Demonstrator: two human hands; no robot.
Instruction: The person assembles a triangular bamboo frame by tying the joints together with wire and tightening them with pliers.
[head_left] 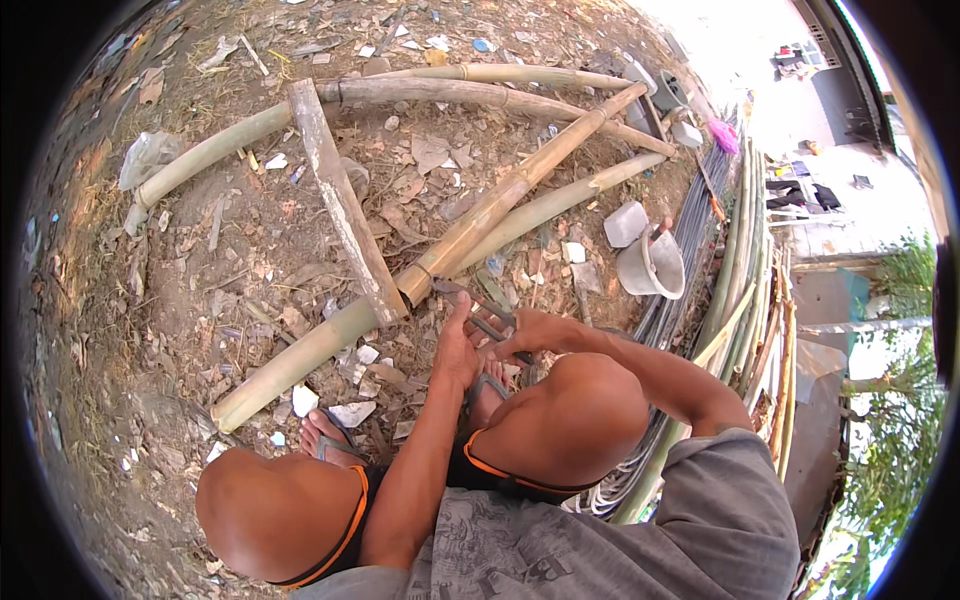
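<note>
Left hand (458, 345) and right hand (527, 332), close together, grip metal pincers (482, 304); the head lies at the diagonal bamboo pole's (512, 188) near end, beside the wooden plank (338, 195).

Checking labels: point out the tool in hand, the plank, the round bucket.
Tool (449, 287): head view, on its dark front end.
Plank (346, 200): head view, midway along its face.
Bucket (634, 272): head view, on its outer wall.

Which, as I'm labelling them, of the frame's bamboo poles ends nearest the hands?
The brown diagonal pole: its cut end sits beside the whitish board, near the left hand; the others end farther away.
</note>
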